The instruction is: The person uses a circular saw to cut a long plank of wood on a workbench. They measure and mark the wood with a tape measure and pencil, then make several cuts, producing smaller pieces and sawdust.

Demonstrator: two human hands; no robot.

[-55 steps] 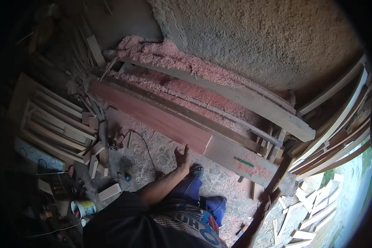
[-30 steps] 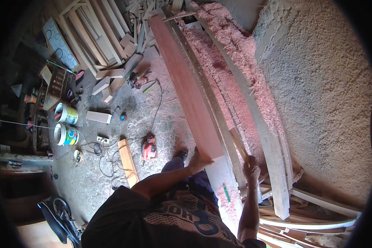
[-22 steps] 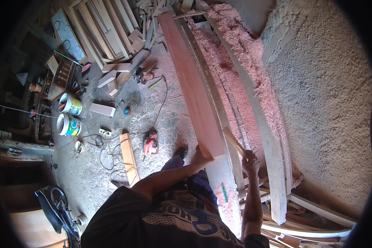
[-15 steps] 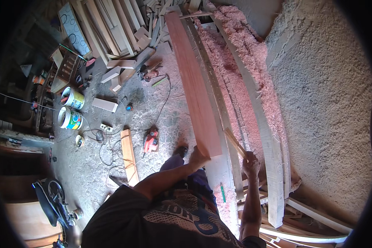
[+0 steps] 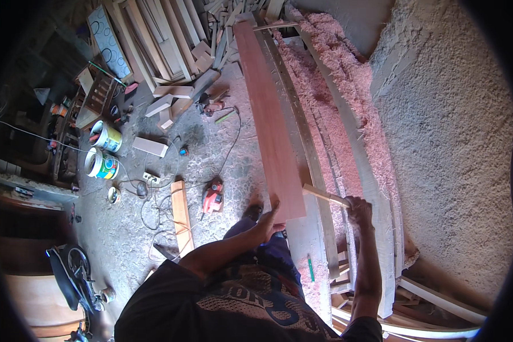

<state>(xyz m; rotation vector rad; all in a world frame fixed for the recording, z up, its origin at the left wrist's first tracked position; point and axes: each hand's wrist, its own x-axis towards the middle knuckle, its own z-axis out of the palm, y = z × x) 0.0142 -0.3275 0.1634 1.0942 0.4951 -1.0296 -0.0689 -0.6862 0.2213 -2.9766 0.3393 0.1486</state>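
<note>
A long reddish plank (image 5: 271,122) lies lengthwise on the pale workbench (image 5: 298,242). My left hand (image 5: 266,229) is at its near left corner, thumb against the edge and fingers curled by the end, seemingly gripping it. My right hand (image 5: 359,214) is wrapped around a light wooden stick (image 5: 326,195). The stick points left, its far tip close to the plank's right edge near the end. Whether the tip touches the plank I cannot tell. A green pencil-like stick (image 5: 310,269) lies on the bench among pink shavings.
Curved beams (image 5: 347,131) stand to the right, with pink shavings (image 5: 347,62) heaped around them. On the floor at left are a red power tool (image 5: 212,198), cords, a wood block (image 5: 181,219) and two buckets (image 5: 102,164). Boards (image 5: 159,40) lean at the back.
My right hand has moved right and slightly up, and the stick now lies flatter, pointing more to the left. My left hand has shifted slightly down at the plank's corner, its thumb now raised.
</note>
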